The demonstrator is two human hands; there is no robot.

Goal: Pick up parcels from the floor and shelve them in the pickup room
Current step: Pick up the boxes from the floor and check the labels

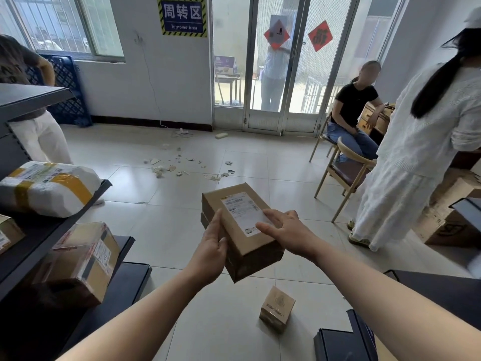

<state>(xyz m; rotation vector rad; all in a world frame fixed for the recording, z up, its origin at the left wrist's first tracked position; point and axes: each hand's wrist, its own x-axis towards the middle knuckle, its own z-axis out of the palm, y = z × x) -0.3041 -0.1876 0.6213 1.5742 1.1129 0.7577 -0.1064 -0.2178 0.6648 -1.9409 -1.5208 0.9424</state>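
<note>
Mid-room, btwn the dark racks, the person holds a brown parcel (242, 222) out front, well clear of the floor (169, 230) and not yet on any tier. Looks like a 2nd box (250, 269) rides underneath it, tho I can't be sure they're separate. The left hand (212, 246) grips the near-left side, thumb up along the top edge, fingers wrapped under. The right hand (283, 229) lies over the top-right corner, thumb on the label (240, 209), fingers spread wide and draped over the far edge. That's a loose clamp, not a fist. To do this step well, imo: let the lower hand carry the wt and the upper one pin, so nothing slides off. Turn to the left rack (59, 227) and pick a spot beside the white bagged pkg (49, 188) or down by the taped carton (83, 259). Set it flat, label out, pushed back from the lip. One small box (277, 308) sits on the tiles near the feet, so there's more to fetch; mind not to tread on it w/ the view blocked.
</note>
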